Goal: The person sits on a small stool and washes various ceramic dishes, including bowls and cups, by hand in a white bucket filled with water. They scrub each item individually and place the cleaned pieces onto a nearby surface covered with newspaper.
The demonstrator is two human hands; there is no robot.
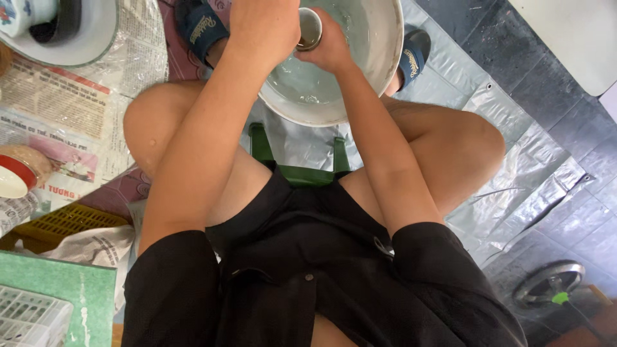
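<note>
The floor in the right part of the frame is made of dark grey tiles (572,148), and a silvery plastic sheet (514,186) covers the ground from the centre to the right. On the left side, sheets of newspaper (58,109) lie spread over the ground. The person sits low on one green stool (302,168), seen between the knees in the middle of the frame.

In the upper centre stands one big white basin (379,58) with a little clear water at its bottom. Both hands are above it, close together. The right hand (331,48) is closed around one small cup (310,29), whose open mouth turns toward the camera. The left hand (263,26) is just beside the cup at its left side; it touches or nearly touches it, but I cannot tell if its fingers grip anything, because only the back of the hand shows.

Two blue slippers are visible, one slipper (200,29) at the left of the basin and the other slipper (411,61) at the right, partly hidden behind the rim.

In the upper left corner there is one white bowl (90,45) with a painted cup (26,13) inside. At the left edge sits one red-rimmed lid (14,180). Lower left shows one yellow crate (64,222), one green board (64,289) and one white basket (29,318). In the lower right lies one round metal piece (549,283).
</note>
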